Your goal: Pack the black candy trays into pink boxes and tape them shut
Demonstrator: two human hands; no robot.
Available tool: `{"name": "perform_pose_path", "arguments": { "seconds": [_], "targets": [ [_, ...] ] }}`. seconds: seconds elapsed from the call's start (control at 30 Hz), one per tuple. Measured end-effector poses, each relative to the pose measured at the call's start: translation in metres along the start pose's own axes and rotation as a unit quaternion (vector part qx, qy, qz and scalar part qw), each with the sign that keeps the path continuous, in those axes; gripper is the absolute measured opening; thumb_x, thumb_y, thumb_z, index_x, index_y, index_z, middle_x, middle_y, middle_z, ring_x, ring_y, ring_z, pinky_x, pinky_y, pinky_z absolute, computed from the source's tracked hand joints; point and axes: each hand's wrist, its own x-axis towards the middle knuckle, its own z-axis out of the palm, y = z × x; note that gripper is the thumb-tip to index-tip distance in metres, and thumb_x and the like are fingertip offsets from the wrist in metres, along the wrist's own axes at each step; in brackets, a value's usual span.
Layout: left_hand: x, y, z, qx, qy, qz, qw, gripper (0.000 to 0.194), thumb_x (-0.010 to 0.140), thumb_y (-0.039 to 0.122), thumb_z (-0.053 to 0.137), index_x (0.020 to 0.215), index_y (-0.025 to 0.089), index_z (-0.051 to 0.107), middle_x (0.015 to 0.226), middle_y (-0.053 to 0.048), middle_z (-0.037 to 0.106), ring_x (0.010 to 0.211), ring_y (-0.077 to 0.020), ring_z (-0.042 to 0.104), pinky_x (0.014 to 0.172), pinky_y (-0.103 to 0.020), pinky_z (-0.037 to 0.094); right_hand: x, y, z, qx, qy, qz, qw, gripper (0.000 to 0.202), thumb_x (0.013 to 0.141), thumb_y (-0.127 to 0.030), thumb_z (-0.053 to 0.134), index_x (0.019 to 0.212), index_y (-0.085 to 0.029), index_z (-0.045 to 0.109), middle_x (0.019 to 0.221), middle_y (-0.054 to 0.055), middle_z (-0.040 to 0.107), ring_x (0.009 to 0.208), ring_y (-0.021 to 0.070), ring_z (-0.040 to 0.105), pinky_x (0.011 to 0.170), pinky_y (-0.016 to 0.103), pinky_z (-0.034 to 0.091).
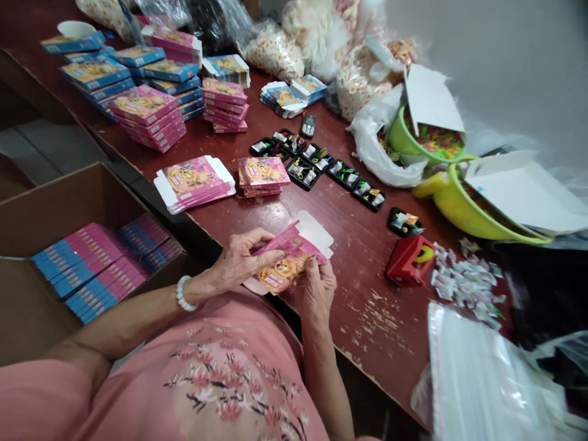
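Note:
Both my hands hold one pink box above the table's front edge, its white flaps spread at the upper right and lower left. My left hand, with a white bead bracelet on the wrist, grips the left side, thumb on top. My right hand grips the right side with its thumb near the upper flap. Just beyond lie a pile of flat pink boxes with white flaps and a small stack of closed pink boxes. Black trays with small items stand in a row behind.
A carton of blue and pink boxes stands at the left. Box stacks fill the back left. At the right are a red tape dispenser, small wrapped packets, green bowls and plastic bags.

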Motion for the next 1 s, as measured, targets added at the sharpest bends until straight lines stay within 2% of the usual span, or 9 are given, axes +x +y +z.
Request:
{"name": "perform_pose_path", "arguments": {
  "seconds": [0.13, 0.27, 0.33, 0.43, 0.5, 0.63, 0.73, 0.87, 1.0],
  "targets": [
    [0.0, -0.009, -0.002, 0.032, 0.011, 0.013, 0.999, 0.029, 0.086, 0.045, 0.073, 0.094, 0.016, 0.074, 0.08, 0.0, 0.073, 0.071, -0.0137, 0.064, 0.065, -0.023, 0.05, -0.007, 0.004, -0.003, -0.009, 0.002, 0.012, 1.0, 0.03, 0.085, -0.049, 0.078, 0.1, -0.025, 0.07, 0.097, 0.0, 0.076, 0.084, 0.0195, 0.071, 0.082, 0.036, 0.059],
    [0.001, -0.029, -0.003, 0.001, 0.006, -0.024, 1.0, 0.034, 0.089, 0.049, 0.069, 0.078, 0.016, 0.067, 0.067, 0.002, 0.064, 0.06, -0.0111, 0.056, 0.055, -0.021, 0.044, -0.013, 0.003, -0.009, -0.051, -0.027, 0.008, 0.998, 0.029, 0.093, -0.05, 0.07, 0.109, -0.026, 0.07, 0.1, 0.001, 0.075, 0.085, 0.0189, 0.07, 0.082, 0.033, 0.058],
    [0.0, -0.036, -0.003, -0.007, -0.02, -0.041, 0.999, 0.034, 0.092, 0.05, 0.065, 0.086, 0.016, 0.067, 0.074, 0.001, 0.068, 0.065, -0.0124, 0.061, 0.058, -0.021, 0.047, -0.014, 0.0, -0.012, -0.081, -0.04, 0.002, 0.996, 0.031, 0.096, -0.05, 0.066, 0.115, -0.026, 0.07, 0.105, 0.002, 0.075, 0.09, 0.0194, 0.07, 0.085, 0.033, 0.058],
    [-0.002, -0.044, -0.001, -0.05, -0.055, -0.048, 0.996, 0.041, 0.089, 0.048, 0.071, 0.118, 0.018, 0.064, 0.103, -0.004, 0.076, 0.087, -0.0173, 0.071, 0.076, -0.025, 0.056, -0.016, -0.005, -0.02, -0.148, -0.044, -0.03, 0.988, 0.041, 0.095, -0.047, 0.068, 0.131, -0.027, 0.066, 0.126, 0.004, 0.072, 0.111, 0.0217, 0.068, 0.098, 0.034, 0.055],
    [-0.003, -0.048, 0.0, -0.05, -0.049, -0.05, 0.996, 0.042, 0.088, 0.045, 0.073, 0.117, 0.018, 0.063, 0.103, -0.004, 0.076, 0.088, -0.0172, 0.071, 0.078, -0.026, 0.057, -0.019, -0.005, -0.027, -0.185, -0.056, -0.041, 0.98, 0.051, 0.094, -0.044, 0.069, 0.142, -0.028, 0.06, 0.135, 0.004, 0.069, 0.117, 0.0222, 0.065, 0.103, 0.034, 0.052],
    [-0.004, -0.06, 0.003, -0.003, -0.047, -0.055, 0.997, 0.03, 0.089, 0.044, 0.071, 0.091, 0.014, 0.067, 0.086, -0.002, 0.072, 0.077, -0.0144, 0.066, 0.071, -0.024, 0.054, -0.032, 0.004, -0.038, -0.227, -0.065, -0.019, 0.972, 0.063, 0.098, -0.044, 0.064, 0.156, -0.026, 0.044, 0.094, 0.001, 0.074, 0.081, 0.0184, 0.068, 0.084, 0.033, 0.057],
    [-0.007, -0.064, 0.007, -0.087, -0.106, -0.094, 0.986, 0.044, 0.088, 0.044, 0.073, 0.119, 0.015, 0.063, 0.104, -0.006, 0.075, 0.087, -0.0174, 0.071, 0.079, -0.029, 0.058, -0.041, 0.013, -0.041, -0.175, -0.05, -0.01, 0.983, 0.062, 0.099, -0.045, 0.063, 0.154, -0.027, 0.039, 0.094, 0.0, 0.075, 0.078, 0.0173, 0.069, 0.082, 0.033, 0.058],
    [-0.017, -0.063, 0.013, -0.116, -0.082, -0.075, 0.987, 0.085, 0.079, 0.029, 0.083, 0.148, 0.021, 0.035, 0.119, -0.008, 0.071, 0.1, -0.0185, 0.074, 0.087, -0.031, 0.061, -0.048, 0.018, -0.043, -0.086, -0.016, -0.034, 0.996, 0.045, 0.094, -0.042, 0.072, 0.134, -0.028, 0.056, 0.13, 0.006, 0.073, 0.115, 0.0201, 0.071, 0.102, 0.036, 0.056],
    [-0.024, -0.066, 0.014, -0.071, -0.076, -0.014, 0.995, 0.08, 0.089, 0.024, 0.071, 0.156, 0.028, 0.027, 0.114, -0.005, 0.073, 0.095, -0.0165, 0.075, 0.089, -0.033, 0.063, -0.051, 0.022, -0.05, -0.104, -0.01, -0.064, 0.992, 0.045, 0.093, -0.042, 0.073, 0.135, -0.028, 0.064, 0.142, 0.007, 0.069, 0.13, 0.0231, 0.065, 0.116, 0.041, 0.049]
  ]
}}
